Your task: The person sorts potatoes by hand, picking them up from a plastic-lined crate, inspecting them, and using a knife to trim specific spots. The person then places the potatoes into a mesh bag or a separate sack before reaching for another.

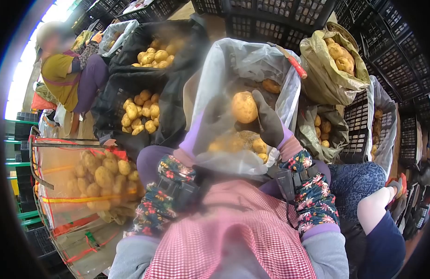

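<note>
Both of my hands wear dark gloves and are over a crate lined with clear plastic (pixel 210 69). Between them is a yellow-brown potato (pixel 244 107). My right hand (pixel 269 122) closes on its right side, thumb up along the edge. My left hand (pixel 217 118) presses against the left side; a smear on the lens blurs its fingers. Below lie several potatoes (pixel 260 145) inside the liner, and another potato (pixel 271 85) sits near the back right. A red-handled knife (pixel 297 66) rests across the crate's far right rim.
Left stand black-lined crates of potatoes (pixel 145 111) and a large clear bag of potatoes (pixel 103 176). An open sack of potatoes (pixel 340 56) is at the right. Stacked black crates (pixel 270 18) line the back. One person (pixel 71 74) sits far left; another person's leg (pixel 359 190) is close right.
</note>
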A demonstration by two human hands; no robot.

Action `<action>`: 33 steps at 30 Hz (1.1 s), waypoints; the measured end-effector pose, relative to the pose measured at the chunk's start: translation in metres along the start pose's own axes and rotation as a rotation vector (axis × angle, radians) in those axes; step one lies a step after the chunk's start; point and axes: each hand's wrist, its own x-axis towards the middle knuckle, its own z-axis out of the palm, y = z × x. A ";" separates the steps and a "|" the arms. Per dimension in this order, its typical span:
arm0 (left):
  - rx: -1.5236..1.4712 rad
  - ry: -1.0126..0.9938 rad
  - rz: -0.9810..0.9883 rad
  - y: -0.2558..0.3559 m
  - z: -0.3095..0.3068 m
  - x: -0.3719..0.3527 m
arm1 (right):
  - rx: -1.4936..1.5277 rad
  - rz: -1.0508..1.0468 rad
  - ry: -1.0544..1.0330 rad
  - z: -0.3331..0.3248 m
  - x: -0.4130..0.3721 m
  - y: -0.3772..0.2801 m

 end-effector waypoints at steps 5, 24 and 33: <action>-0.192 -0.050 -0.038 -0.001 0.007 -0.001 | -1.032 -0.403 0.011 -0.002 0.000 0.013; 0.121 0.075 0.210 -0.009 0.012 -0.006 | -0.668 -0.394 0.090 0.017 0.000 0.000; 0.091 0.109 0.120 -0.018 0.009 -0.003 | -1.058 -0.585 0.182 0.009 0.003 0.012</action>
